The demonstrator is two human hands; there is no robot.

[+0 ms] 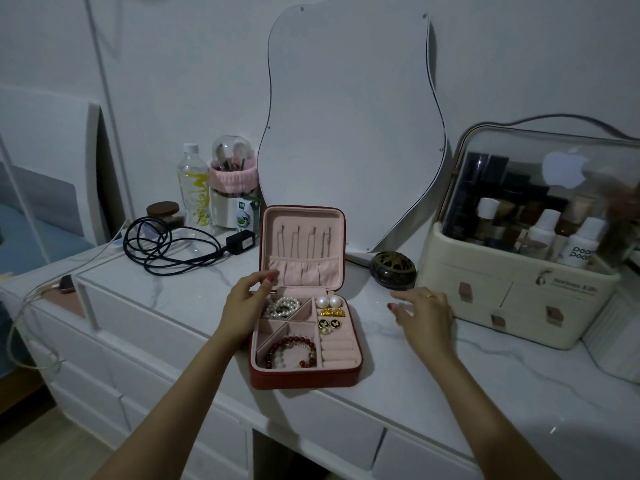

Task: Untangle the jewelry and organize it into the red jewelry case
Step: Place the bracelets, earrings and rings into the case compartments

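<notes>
The red jewelry case [304,377] lies open on the marble dresser top, its pink lid [303,244] upright with thin chains hanging inside. A pearl bracelet [281,306] fills the back left compartment. A red bead bracelet [291,351] lies in the front one. Two pearl earrings [328,301], gold pieces [333,311] and black round earrings [329,323] sit on the right side. My left hand [247,299] is at the case's left back corner, fingers relaxed near the lid's lower edge. My right hand [422,310] hovers over the table right of the case, fingers spread, holding nothing.
A cream cosmetics organiser [519,299] stands at the right, a dark round incense burner [393,270] just behind my right hand. A wavy mirror [349,133] leans on the wall. A black cable [166,247], a bottle [192,188] and a brush holder [233,199] stand at the back left.
</notes>
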